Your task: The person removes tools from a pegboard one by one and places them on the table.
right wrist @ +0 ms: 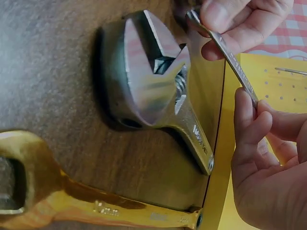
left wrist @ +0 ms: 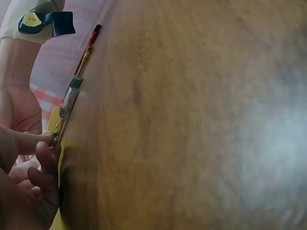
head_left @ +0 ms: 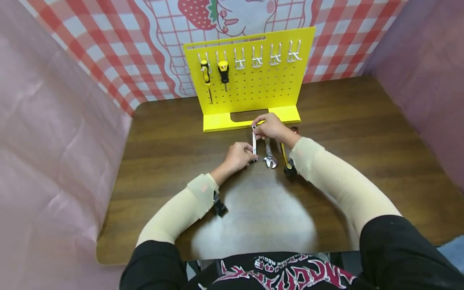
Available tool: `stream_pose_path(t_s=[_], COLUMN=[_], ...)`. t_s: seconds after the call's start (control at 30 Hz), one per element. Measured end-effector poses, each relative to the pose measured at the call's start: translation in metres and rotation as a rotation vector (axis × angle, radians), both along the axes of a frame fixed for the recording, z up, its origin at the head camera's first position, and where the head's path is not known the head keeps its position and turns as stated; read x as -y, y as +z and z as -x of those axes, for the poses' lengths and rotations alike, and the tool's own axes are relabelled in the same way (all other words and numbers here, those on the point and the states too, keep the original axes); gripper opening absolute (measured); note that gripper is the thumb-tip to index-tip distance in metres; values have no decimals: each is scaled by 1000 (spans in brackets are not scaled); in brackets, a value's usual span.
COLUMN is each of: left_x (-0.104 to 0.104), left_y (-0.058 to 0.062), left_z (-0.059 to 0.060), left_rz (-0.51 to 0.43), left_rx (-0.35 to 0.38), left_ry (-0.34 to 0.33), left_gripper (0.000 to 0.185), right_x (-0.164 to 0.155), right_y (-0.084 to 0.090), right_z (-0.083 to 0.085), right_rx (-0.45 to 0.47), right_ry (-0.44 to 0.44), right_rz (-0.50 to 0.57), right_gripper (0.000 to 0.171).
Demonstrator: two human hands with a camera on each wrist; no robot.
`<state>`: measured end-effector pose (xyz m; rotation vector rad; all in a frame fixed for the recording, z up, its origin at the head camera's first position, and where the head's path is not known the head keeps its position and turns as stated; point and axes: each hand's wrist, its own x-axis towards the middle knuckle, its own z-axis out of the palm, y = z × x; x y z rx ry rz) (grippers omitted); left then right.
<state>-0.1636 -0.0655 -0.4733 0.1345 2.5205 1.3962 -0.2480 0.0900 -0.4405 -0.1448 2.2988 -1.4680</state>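
A slim silver wrench [head_left: 254, 141] is held between both hands just above the brown table [head_left: 163, 137], in front of the yellow pegboard stand [head_left: 261, 84]. My left hand [head_left: 248, 152] grips its near end. My right hand [head_left: 258, 123] pinches its far end. In the right wrist view the slim wrench [right wrist: 231, 58] runs from the left fingers [right wrist: 225, 17] down to the right fingers [right wrist: 254, 124]. A silver adjustable wrench [right wrist: 158, 81] lies flat beside it, also seen from the head view as the adjustable wrench [head_left: 269, 155].
A yellow-handled wrench [head_left: 284, 155] lies right of the adjustable one, beside a small red item [head_left: 294, 129]. Two screwdrivers [head_left: 214, 74] hang on the board's left hooks; several hooks [head_left: 266, 56] to their right are bare. Pink cloth walls enclose the table.
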Motion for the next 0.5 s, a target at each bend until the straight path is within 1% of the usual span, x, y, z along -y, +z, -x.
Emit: stream_pose_path(t_s=[0.1, 0.23, 0.33, 0.5], left_x=[0, 0, -1, -1], left_y=[3, 5, 4, 0], left_z=[0, 1, 0, -3], left_rz=[31, 89, 133, 190], left_rx=[-6, -52, -88, -129], left_ry=[-49, -94, -93, -62], left_gripper=[16, 16, 16, 17], right_x=[0, 1, 3, 5], right_y=[-1, 0, 1, -1], right_z=[-1, -1, 0, 0], right_rx=[-44, -125, -164, -243], right_ry=[5, 37, 73, 118], right_rz=[-52, -174, -250, -327], right_gripper=[24, 22, 19, 15])
